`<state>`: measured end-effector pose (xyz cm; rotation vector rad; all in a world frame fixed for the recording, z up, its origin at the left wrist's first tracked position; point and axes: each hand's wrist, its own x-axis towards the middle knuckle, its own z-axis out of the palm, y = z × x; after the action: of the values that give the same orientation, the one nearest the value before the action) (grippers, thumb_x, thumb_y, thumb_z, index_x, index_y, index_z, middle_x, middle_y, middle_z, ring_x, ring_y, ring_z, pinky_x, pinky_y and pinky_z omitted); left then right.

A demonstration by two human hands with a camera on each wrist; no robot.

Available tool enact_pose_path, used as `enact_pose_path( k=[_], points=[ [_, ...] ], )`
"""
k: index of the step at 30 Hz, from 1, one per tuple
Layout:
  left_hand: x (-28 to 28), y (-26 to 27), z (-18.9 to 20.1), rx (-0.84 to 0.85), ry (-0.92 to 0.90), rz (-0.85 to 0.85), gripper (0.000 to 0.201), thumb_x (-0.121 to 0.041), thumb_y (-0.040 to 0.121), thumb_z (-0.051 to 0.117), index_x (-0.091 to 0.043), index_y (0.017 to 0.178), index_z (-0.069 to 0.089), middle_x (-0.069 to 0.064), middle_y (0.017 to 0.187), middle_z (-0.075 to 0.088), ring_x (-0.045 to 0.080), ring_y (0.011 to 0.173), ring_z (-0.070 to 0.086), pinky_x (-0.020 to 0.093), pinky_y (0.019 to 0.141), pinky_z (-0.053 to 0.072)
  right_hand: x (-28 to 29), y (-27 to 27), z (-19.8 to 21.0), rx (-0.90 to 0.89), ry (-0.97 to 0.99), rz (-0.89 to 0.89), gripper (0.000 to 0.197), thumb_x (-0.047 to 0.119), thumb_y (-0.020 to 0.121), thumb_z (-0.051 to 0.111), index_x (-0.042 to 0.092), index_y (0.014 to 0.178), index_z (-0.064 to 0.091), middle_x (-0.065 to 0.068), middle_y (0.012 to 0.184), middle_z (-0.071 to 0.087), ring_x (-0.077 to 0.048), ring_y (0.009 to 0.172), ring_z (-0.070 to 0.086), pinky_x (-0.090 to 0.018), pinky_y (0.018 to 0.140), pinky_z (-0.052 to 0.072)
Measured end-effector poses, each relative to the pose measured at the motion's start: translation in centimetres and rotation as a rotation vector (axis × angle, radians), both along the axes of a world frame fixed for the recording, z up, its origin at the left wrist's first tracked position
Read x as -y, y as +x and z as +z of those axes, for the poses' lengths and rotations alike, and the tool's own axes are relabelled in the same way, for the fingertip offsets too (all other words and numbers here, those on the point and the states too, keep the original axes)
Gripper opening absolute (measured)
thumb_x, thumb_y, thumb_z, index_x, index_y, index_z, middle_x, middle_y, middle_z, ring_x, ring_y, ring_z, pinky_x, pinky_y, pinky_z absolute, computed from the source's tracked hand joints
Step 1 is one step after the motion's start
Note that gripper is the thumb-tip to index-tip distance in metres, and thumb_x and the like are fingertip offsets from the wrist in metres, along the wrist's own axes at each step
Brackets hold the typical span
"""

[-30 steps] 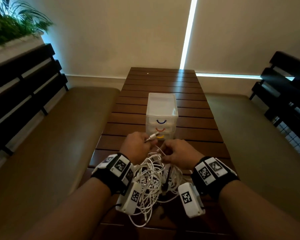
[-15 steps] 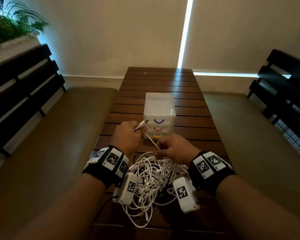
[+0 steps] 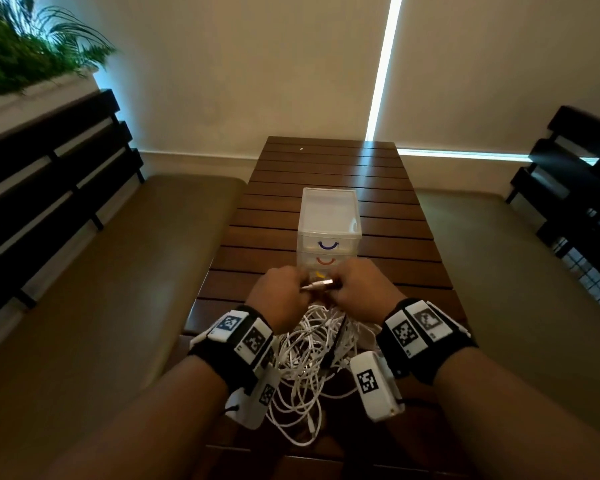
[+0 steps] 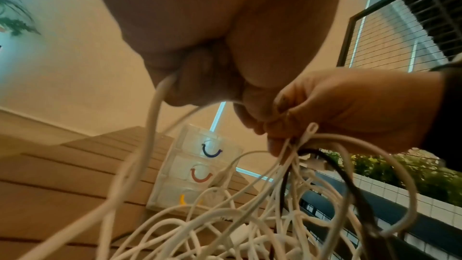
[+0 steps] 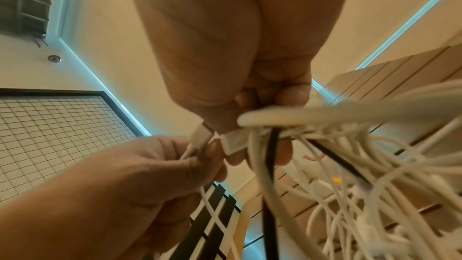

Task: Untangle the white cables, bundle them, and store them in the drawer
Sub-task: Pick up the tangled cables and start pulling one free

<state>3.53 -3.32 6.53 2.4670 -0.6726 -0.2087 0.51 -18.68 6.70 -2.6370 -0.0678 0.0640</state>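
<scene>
I log left hand (image 3: 280, 295) pinching a connector plug (image 3: 321, 284) and right hand (image 3: 360, 287) gripping the white cables (image 3: 312, 358) heaped at the table's (image 3: 329, 164) near edge before the drawer unit (image 3: 329, 223); pulling the plug hard risks tightening knots.

Dim warm room; bright daylight slit between blinds (image 3: 381, 74); glare streak on table (image 3: 371, 164); wrist views blurred, edges warped.

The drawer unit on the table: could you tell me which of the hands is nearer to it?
Neither clearly: left hand and right hand flank the front of the drawer unit.
</scene>
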Motion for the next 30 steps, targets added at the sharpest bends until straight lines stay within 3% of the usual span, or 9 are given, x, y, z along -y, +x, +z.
enact_pose_path(
  k=[4, 8, 11, 13, 18, 22, 24, 26, 30],
  points=[
    [-0.3, 1.0, 0.5, 0.026, -0.092, 0.082, 0.036, -0.022, 0.089, 0.064, -0.028, 0.056, 0.050, -0.012, 0.055, 0.049, 0.009, 0.054, 0.049, 0.018, 0.048, 0.029, 1.3, -1.3, -1.1, -0.092, 0.202, -0.054, 0.017, 0.009, 0.080, 0.072, 0.018, 0.094, 0.067, 0.004, 0.088, 0.071, -0.008, 0.080, 0.067, -0.021, 0.069, 0.055],
    [-1.3, 2.4, 1.7, 0.051, -0.200, 0.191, 0.044, -0.020, 0.089, 0.066, -0.026, 0.051, 0.045, -0.012, 0.052, 0.044, 0.003, 0.048, 0.040, 0.019, 0.046, 0.026, 3.2, -2.7, -2.6, -0.189, 0.205, -0.109, 0.033, -0.001, 0.073, 0.072, 0.016, 0.099, 0.064, 0.002, 0.090, 0.070, -0.010, 0.082, 0.067, -0.028, 0.076, 0.058],
    [-1.8, 2.5, 1.3, 0.008, -0.269, 0.216, 0.027, -0.018, 0.088, 0.067, -0.019, 0.061, 0.060, -0.009, 0.053, 0.048, 0.011, 0.051, 0.045, 0.022, 0.048, 0.030, 3.5, -2.6, -2.9, -0.231, 0.130, -0.098, 0.031, 0.000, 0.075, 0.068, 0.022, 0.097, 0.066, 0.007, 0.092, 0.069, -0.011, 0.086, 0.065, -0.031, 0.080, 0.057],
    [-1.1, 1.6, 1.2, -0.025, -0.272, 0.159, 0.019, -0.020, 0.088, 0.067, -0.013, 0.071, 0.066, -0.004, 0.056, 0.051, 0.012, 0.052, 0.045, 0.023, 0.050, 0.033, 2.4, -2.1, -2.5, -0.191, 0.007, -0.048, 0.020, 0.012, 0.078, 0.069, 0.032, 0.080, 0.064, 0.014, 0.082, 0.064, -0.010, 0.085, 0.062, -0.030, 0.079, 0.053],
    [-1.7, 2.8, 2.9, 0.092, -0.348, 0.211, 0.013, -0.015, 0.088, 0.065, -0.015, 0.076, 0.069, -0.002, 0.062, 0.060, 0.014, 0.054, 0.053, 0.024, 0.049, 0.044, 1.6, -1.6, -2.3, -0.199, 0.112, -0.007, 0.006, 0.019, 0.083, 0.071, 0.021, 0.079, 0.068, 0.011, 0.072, 0.064, -0.006, 0.071, 0.060, -0.022, 0.066, 0.044],
    [-4.3, 3.1, 3.1, 0.218, -0.091, 0.283, 0.017, -0.023, 0.089, 0.066, -0.010, 0.079, 0.071, -0.003, 0.057, 0.048, 0.017, 0.055, 0.045, 0.027, 0.050, 0.027, 3.3, -1.4, -2.1, -0.275, -0.089, -0.039, 0.016, 0.011, 0.079, 0.067, 0.024, 0.072, 0.061, 0.009, 0.075, 0.062, -0.012, 0.077, 0.060, -0.023, 0.067, 0.044],
    [-4.4, 2.8, 2.6, 0.201, -0.079, 0.288, 0.019, -0.023, 0.090, 0.065, -0.014, 0.074, 0.066, -0.007, 0.056, 0.045, 0.013, 0.055, 0.043, 0.024, 0.048, 0.026, 2.5, -1.2, -2.0, -0.251, -0.169, -0.007, 0.015, 0.013, 0.078, 0.063, 0.027, 0.082, 0.059, 0.004, 0.091, 0.066, -0.017, 0.089, 0.062, -0.028, 0.076, 0.050],
    [-3.7, 2.5, 2.1, 0.180, -0.156, 0.246, 0.022, -0.020, 0.090, 0.063, -0.024, 0.069, 0.061, -0.012, 0.055, 0.046, 0.008, 0.052, 0.042, 0.020, 0.047, 0.026, 1.0, -1.0, -2.2, -0.169, -0.141, 0.057, 0.022, 0.016, 0.078, 0.063, 0.026, 0.097, 0.061, 0.003, 0.100, 0.068, -0.018, 0.093, 0.062, -0.032, 0.081, 0.052],
    [-2.5, 2.2, 2.7, 0.222, -0.262, 0.229, 0.017, -0.024, 0.090, 0.063, -0.022, 0.073, 0.063, -0.011, 0.055, 0.048, 0.004, 0.051, 0.043, 0.022, 0.047, 0.027, 0.2, -1.0, -2.3, -0.226, 0.131, 0.087, 0.011, 0.013, 0.082, 0.069, 0.022, 0.079, 0.064, 0.004, 0.082, 0.067, -0.008, 0.075, 0.060, -0.021, 0.068, 0.047]
  ],
)
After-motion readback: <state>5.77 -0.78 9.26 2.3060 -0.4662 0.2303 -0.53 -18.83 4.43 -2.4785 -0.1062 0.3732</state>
